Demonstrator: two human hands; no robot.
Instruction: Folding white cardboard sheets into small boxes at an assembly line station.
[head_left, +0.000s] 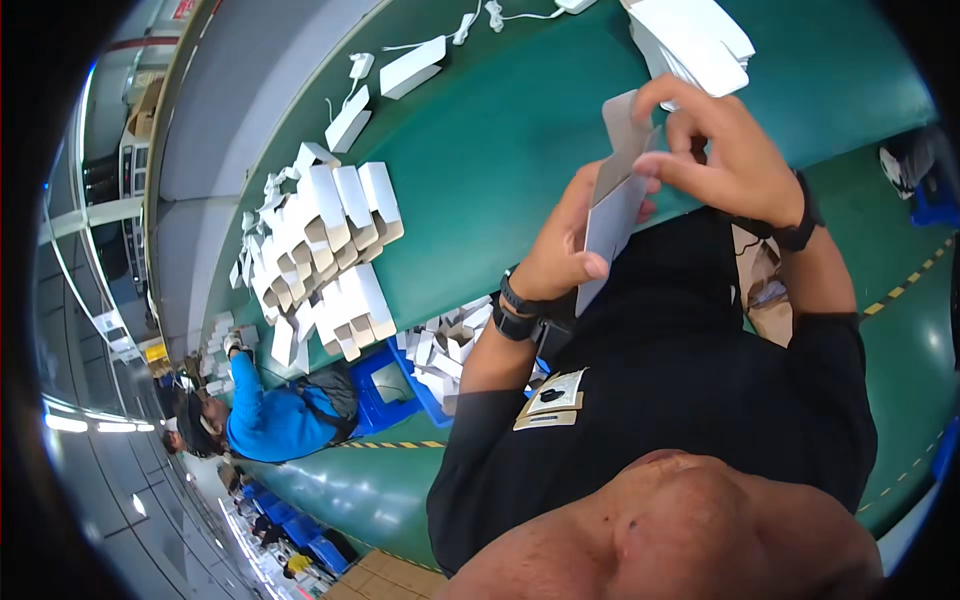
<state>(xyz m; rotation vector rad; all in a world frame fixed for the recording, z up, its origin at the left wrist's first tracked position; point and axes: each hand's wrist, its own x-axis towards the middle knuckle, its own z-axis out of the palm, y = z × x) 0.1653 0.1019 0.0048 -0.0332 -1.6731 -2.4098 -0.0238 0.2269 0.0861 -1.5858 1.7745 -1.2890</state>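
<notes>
My left hand [558,252] and my right hand [722,150] hold one flat white carton blank [612,205] between them, above the near edge of the green table [500,130]. The left hand grips its lower part from the side. The right hand's fingers pinch and bend its upper flap. Each wrist carries a black band. A stack of flat white carton blanks [695,40] lies on the table just beyond my right hand.
A pile of folded white boxes [330,250] sits on the table to the left. Farther off lie single white boxes [412,66] and white cables [480,18]. Blue bins [385,385] with small white parts stand below the table edge. A person in a blue top [270,420] works at the left.
</notes>
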